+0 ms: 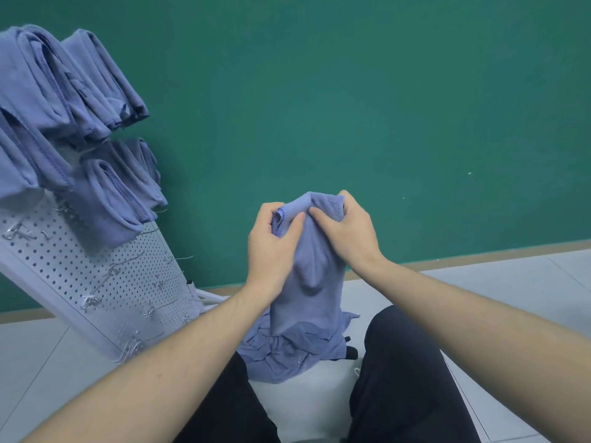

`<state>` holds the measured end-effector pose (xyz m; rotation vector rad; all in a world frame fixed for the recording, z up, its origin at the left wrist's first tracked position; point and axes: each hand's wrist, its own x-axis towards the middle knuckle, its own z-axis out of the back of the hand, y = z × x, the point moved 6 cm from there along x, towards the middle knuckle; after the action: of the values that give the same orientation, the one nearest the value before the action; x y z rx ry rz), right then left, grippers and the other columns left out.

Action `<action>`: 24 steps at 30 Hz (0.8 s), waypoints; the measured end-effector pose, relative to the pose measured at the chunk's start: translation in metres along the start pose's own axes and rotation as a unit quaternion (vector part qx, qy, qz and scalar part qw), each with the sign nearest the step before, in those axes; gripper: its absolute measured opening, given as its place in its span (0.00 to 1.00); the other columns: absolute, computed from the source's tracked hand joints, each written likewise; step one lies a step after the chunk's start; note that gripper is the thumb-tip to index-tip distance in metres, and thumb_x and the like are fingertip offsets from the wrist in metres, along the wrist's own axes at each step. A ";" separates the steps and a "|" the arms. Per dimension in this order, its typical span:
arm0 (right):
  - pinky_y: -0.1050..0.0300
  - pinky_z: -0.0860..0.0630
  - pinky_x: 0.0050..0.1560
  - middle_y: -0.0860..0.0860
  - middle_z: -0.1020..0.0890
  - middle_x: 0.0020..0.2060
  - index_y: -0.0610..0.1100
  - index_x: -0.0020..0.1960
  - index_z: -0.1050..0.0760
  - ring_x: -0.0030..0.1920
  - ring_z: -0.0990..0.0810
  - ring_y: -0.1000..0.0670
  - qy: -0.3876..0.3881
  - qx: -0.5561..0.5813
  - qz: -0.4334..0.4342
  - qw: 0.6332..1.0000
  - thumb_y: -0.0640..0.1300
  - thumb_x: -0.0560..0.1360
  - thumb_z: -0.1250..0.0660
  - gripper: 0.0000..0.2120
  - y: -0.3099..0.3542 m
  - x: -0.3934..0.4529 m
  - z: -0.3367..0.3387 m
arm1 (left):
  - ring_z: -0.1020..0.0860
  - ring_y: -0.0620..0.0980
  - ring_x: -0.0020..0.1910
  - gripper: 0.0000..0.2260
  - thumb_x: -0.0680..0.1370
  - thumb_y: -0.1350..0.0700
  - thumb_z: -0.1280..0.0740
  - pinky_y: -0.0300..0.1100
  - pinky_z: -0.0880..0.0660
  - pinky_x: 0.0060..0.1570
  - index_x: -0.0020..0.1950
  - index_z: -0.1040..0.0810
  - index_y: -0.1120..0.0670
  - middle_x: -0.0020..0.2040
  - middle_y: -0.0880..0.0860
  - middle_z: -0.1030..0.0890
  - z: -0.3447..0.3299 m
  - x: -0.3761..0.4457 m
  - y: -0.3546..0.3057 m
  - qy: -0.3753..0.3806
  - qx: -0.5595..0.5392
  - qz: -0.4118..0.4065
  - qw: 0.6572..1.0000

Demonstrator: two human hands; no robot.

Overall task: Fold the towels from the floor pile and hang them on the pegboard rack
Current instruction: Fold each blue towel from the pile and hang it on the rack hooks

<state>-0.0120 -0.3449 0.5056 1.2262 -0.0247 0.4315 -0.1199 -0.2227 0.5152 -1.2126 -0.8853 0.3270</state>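
Note:
A blue towel (308,282) hangs in front of me, held up by its top edge. My left hand (271,241) grips the towel's left top corner, and my right hand (347,231) grips the top edge just beside it. Its lower end reaches down to the floor pile of blue towels (287,353) between my knees. At the left leans the white pegboard rack (96,282). Several folded blue towels (73,123) hang on its upper hooks. Bare metal hooks (112,273) stick out of its lower part.
A green wall (351,107) rises behind, with a wooden skirting along its base. The floor is light grey tile (511,282). My legs in dark trousers (403,362) flank the pile. A dark object (351,351) sits at the pile's right edge.

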 end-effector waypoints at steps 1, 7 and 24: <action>0.45 0.22 0.47 0.60 0.22 0.34 0.47 0.44 0.30 0.39 0.21 0.51 -0.005 0.016 0.000 1.000 0.59 0.73 0.30 0.17 0.001 -0.001 0.000 | 0.25 0.37 0.38 0.08 0.78 0.59 0.29 0.29 0.29 0.42 0.46 0.26 0.48 0.37 0.37 0.23 -0.001 -0.001 -0.001 0.006 0.000 -0.002 1.000; 0.48 0.25 0.45 0.60 0.26 0.34 0.47 0.44 0.33 0.36 0.27 0.55 -0.017 0.094 0.022 0.995 0.51 0.74 0.31 0.12 0.009 -0.011 -0.004 | 0.34 0.43 0.33 0.14 0.78 0.58 0.31 0.39 0.34 0.37 0.38 0.34 0.50 0.32 0.41 0.30 0.002 0.003 0.004 -0.033 0.038 0.003 0.999; 0.58 0.20 0.48 0.59 0.15 0.48 0.50 0.56 0.17 0.43 0.19 0.58 0.088 0.139 -0.005 0.986 0.42 0.78 0.38 0.13 0.019 -0.022 -0.019 | 0.20 0.44 0.38 0.05 0.79 0.55 0.29 0.45 0.21 0.46 0.49 0.15 0.53 0.40 0.47 0.15 -0.008 0.004 0.021 -0.062 -0.142 0.165 0.974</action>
<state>-0.0423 -0.3289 0.5107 1.4563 0.1996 0.5465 -0.1063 -0.2181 0.4976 -1.6248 -0.8548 0.5616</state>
